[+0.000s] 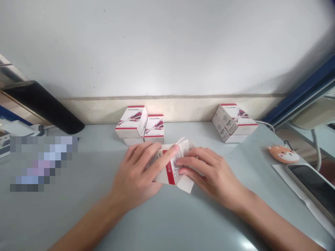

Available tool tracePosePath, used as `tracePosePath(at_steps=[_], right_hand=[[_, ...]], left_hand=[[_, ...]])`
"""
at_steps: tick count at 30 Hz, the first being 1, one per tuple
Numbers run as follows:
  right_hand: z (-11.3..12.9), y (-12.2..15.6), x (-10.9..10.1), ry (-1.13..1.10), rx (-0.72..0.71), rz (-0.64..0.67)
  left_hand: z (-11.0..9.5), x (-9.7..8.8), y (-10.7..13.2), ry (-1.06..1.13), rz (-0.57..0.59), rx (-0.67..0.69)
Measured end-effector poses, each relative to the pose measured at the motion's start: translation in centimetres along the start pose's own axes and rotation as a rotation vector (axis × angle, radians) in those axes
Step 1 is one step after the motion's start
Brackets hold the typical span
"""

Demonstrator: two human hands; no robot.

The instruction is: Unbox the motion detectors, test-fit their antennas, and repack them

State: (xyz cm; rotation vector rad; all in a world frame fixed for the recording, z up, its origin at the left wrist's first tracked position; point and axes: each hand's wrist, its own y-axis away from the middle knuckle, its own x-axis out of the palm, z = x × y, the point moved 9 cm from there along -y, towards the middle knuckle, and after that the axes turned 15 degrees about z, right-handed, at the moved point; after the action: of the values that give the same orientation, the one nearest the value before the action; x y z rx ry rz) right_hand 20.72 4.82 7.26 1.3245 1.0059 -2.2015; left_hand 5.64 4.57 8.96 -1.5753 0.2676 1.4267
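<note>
Between my hands, just above or on the grey table, is a small white cardboard box (170, 172) with a red stripe, its end flaps open toward the right. My left hand (138, 172) wraps around the box's left part, with the index finger laid along its top. At the open end is my right hand (209, 167), its fingers bent together at the mouth of the box. Something pale and clear, like thin plastic, shows at those fingertips. What they pinch is mostly hidden.
Against the wall stand white-and-red boxes (132, 120) at centre left and a stack of two (234, 123) at right. A black cylinder (49, 106) leans at far left. At right lie an orange animal-face case (284, 154) and a phone (311, 184) on white paper.
</note>
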Motion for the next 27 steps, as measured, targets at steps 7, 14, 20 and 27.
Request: tracePosePath(at_steps=[7, 14, 20, 27], right_hand=[[-0.5, 0.2, -0.9, 0.15, 0.03, -0.047], [-8.5, 3.0, -5.1, -0.353, 0.43, -0.456], [-14.4, 5.9, -4.8, -0.709, 0.653, -0.674], [-15.5, 6.7, -5.8, -1.095, 0.573, -0.959]], left_hand=[[0.6, 1.2, -0.2, 0.193, 0.101, -0.146], [1.4, 4.1, 0.1, 0.31, 0.375, -0.315], [0.2, 5.7, -2.2, 0.117, 0.401, -0.294], [-1.8, 8.3, -8.8, 0.082, 0.428, -0.251]])
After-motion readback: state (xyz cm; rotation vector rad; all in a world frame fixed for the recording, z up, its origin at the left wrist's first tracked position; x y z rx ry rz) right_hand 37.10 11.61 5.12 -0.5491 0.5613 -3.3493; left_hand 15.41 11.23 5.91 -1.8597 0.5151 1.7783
